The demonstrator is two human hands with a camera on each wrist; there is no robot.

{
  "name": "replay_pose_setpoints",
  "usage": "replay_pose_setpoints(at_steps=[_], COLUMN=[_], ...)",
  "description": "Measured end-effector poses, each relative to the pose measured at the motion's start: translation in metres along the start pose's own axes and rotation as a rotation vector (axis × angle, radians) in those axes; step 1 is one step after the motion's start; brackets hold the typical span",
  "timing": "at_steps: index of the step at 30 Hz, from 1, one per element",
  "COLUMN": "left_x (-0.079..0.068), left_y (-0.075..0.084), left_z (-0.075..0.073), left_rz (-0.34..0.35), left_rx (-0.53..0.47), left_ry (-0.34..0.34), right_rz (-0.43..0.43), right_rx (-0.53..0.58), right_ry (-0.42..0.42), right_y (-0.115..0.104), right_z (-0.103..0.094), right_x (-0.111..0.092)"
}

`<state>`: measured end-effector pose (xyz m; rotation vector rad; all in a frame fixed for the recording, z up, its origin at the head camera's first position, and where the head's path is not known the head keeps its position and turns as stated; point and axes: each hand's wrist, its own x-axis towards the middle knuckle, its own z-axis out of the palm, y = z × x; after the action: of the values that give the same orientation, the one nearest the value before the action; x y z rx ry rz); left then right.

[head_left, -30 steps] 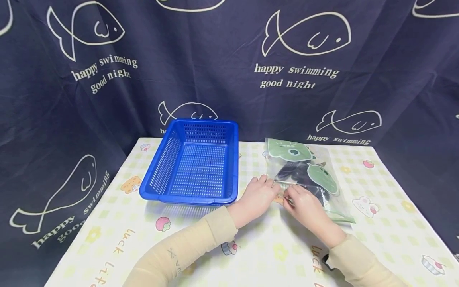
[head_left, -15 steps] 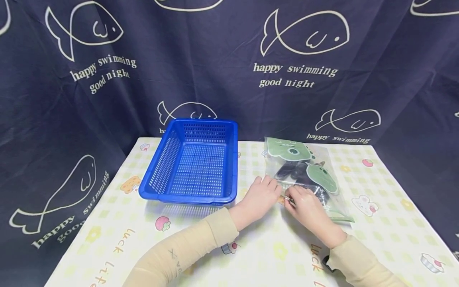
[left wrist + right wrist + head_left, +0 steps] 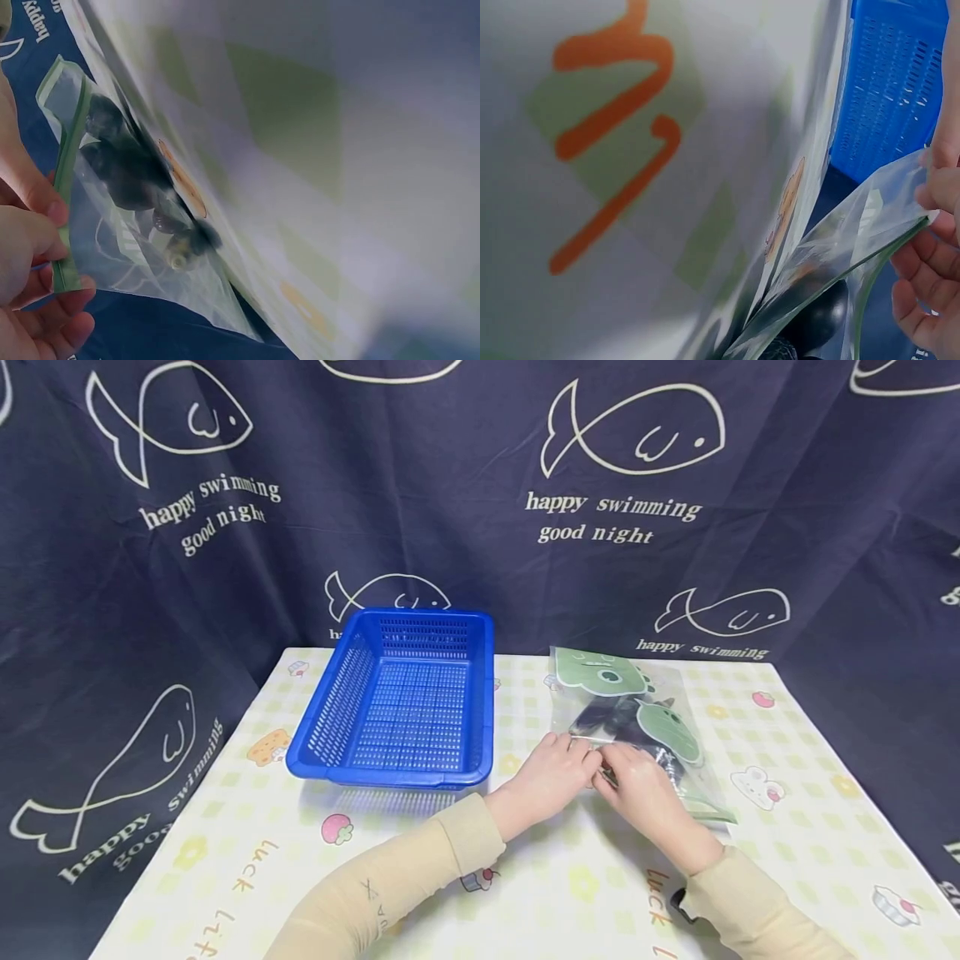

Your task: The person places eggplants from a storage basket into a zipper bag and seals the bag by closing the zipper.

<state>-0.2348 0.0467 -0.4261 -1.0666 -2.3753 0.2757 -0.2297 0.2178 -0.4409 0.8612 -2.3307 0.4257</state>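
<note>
A clear zip bag [image 3: 667, 727] with green cartoon prints and a green zip strip lies at the table's right side. Dark, glossy rounded items [image 3: 135, 176] show through its plastic; their kind is hard to tell. My left hand [image 3: 551, 777] pinches the near edge of the bag by the strip. Close against it, my right hand [image 3: 641, 785] pinches the same edge. In the left wrist view the zip strip [image 3: 69, 150] runs through the fingers. The two green edges [image 3: 870, 281] stand apart in the right wrist view, away from the fingertips.
Left of the bag stands a blue perforated basket [image 3: 412, 718] with nothing visible in it. A patterned cloth [image 3: 540, 893] covers the table. Behind hangs a dark blue curtain [image 3: 465, 485] with fish prints. A small black object [image 3: 681, 906] shows at the right sleeve.
My left hand has shifted slightly right, and the fingertips of both hands now meet at the bag's edge. The bag and basket stay in place.
</note>
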Motion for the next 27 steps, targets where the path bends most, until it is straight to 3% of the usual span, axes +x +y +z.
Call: replay_pose_setpoints(at_steps=[6,16,27], left_x=[-0.002,-0.004,-0.008], left_y=[0.001,0.0,-0.001], left_z=[0.003,0.002,0.004], left_rz=[-0.016,-0.045,-0.051], left_rx=[-0.013,-0.044,-0.072], left_ry=[0.032,-0.001,-0.017], right_rz=[-0.075,-0.16,-0.129], right_rx=[-0.048,-0.074,-0.092], right_ry=[-0.012,-0.036,-0.088], right_y=[0.001,0.005,0.011], right_z=[0.001,-0.002,-0.009], right_x=[0.001,-0.002,-0.009])
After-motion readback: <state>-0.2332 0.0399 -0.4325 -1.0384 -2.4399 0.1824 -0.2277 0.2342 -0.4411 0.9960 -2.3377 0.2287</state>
